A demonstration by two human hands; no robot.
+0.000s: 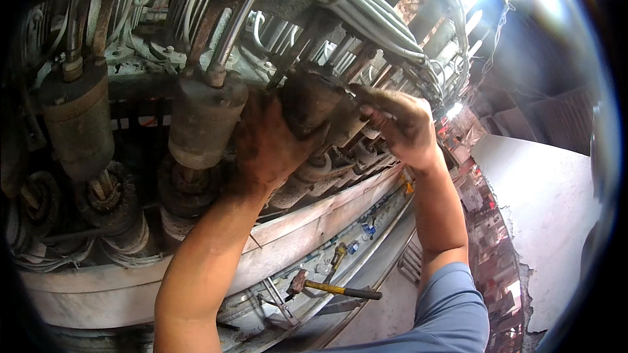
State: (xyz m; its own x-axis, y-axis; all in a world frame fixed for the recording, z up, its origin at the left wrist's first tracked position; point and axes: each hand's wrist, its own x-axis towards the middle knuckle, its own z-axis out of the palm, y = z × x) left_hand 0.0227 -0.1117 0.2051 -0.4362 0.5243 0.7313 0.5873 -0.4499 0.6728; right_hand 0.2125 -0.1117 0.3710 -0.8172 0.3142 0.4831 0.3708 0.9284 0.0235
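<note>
A dark, grimy metal cylinder (313, 99) hangs in a row of similar cylinders on a large machine. My left hand (271, 140) is closed against its left side, thumb along the lower edge; the other fingers are mostly hidden. To the right, my right hand (405, 127) is raised beside the cylinder's upper edge, its blackened fingers curled toward it. What those fingers grip, if anything, cannot be made out. Just left of my left hand hangs another grey cylinder (206, 121), with a shiny rod (234, 29) rising from its top.
A hammer (333, 287) with a yellow and black handle lies on the ledge below, near another yellow-handled tool (338, 258). A pale curved rail (307, 232) runs under the cylinders. Bundled grey cables (366, 13) hang overhead. A white panel (536, 202) stands at right.
</note>
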